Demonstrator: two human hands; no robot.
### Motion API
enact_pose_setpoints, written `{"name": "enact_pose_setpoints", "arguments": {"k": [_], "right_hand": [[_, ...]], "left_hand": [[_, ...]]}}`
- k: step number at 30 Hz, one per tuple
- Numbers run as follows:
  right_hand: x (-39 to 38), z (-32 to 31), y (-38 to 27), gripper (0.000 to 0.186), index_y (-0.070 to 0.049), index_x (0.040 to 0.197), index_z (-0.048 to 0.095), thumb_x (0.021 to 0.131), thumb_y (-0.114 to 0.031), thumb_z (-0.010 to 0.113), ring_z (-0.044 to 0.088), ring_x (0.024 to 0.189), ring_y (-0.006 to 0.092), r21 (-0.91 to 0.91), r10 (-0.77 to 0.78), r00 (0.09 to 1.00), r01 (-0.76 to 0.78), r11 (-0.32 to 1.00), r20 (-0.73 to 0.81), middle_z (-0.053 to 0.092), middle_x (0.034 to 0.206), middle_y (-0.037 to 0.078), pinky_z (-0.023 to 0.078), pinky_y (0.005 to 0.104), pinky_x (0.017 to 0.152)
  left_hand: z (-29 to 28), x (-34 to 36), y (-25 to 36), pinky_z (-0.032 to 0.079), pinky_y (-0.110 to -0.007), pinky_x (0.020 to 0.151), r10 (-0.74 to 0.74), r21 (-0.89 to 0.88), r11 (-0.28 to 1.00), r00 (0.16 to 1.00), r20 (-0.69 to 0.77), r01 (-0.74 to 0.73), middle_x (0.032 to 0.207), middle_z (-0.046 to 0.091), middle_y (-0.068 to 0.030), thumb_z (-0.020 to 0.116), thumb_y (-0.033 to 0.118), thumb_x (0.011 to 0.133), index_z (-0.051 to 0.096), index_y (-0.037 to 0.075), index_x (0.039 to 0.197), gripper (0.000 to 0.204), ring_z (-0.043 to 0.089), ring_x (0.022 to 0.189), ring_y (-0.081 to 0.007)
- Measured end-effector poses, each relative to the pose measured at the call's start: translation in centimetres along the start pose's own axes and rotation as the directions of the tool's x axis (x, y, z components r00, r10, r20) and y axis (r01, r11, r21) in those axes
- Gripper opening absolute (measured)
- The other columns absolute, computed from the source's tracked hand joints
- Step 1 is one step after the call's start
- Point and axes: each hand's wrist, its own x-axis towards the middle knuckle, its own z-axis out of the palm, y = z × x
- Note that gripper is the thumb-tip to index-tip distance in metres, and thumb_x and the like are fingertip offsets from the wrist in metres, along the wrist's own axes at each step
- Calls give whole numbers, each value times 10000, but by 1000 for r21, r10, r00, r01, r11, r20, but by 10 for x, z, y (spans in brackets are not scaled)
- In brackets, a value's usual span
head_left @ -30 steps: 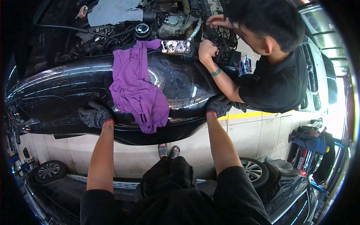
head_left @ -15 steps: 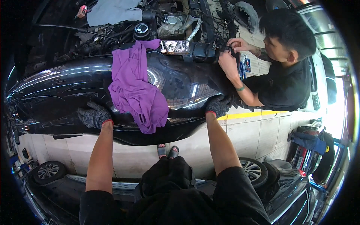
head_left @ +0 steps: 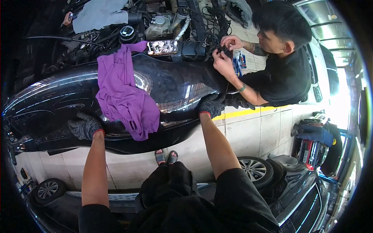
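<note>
Under both hands point(head_left: 86, 127) point(head_left: 211, 105) — black car panel point(head_left: 171, 83), long axis left-right

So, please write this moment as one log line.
left hand: on black panel; right hand: at panel's right end; purple cloth: draped over panel; phone: screen lit

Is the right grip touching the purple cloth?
Apart. The head view shows a wide stretch of glossy black panel between the gloved right grip and the purple cloth.

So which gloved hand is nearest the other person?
The right hand, between the purple cloth and that person; the left hand is beyond the cloth.
</note>
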Motion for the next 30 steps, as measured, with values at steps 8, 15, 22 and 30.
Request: {"name": "enact_pose_setpoints", "arguments": {"k": [8,15,22,30], "right_hand": [[0,-4,-3,596,-105,1689,535,1172,-398,496,611,1429,494,-14,27,999,-27,1000,37,541,1685,280,536,595,1173],[2,-6,1,604,-125,1697,535,1167,-413,504,617,1436,491,12,19,1000,-19,1000,20,575,1665,275,543,591,1173],[-2,-6,-6,601,-113,1696,535,1171,-405,501,628,1419,489,-18,51,996,-50,999,73,580,1656,272,552,590,1152],[4,4,8,607,-82,1691,529,1169,-391,504,625,1416,490,-30,-22,1000,21,999,-16,568,1662,271,555,601,1140]], "left_hand": [[2,1,-3,482,-596,1232,0,3,1000,1000,-18,0,1539,668,-292,615,574,1128,622,-75,1529,763,613,1453,-478],[-4,-3,6,480,-588,1239,15,1,1000,1000,-24,-15,1544,667,-286,611,575,1129,629,-67,1535,761,619,1459,-464],[-10,3,8,476,-600,1235,-29,9,1000,1000,-4,29,1582,637,-277,611,572,1131,605,-51,1566,759,592,1492,-463],[-4,-2,8,486,-604,1218,-49,38,998,999,20,48,1577,635,-267,618,569,1131,599,-34,1571,746,603,1469,-470]]}}
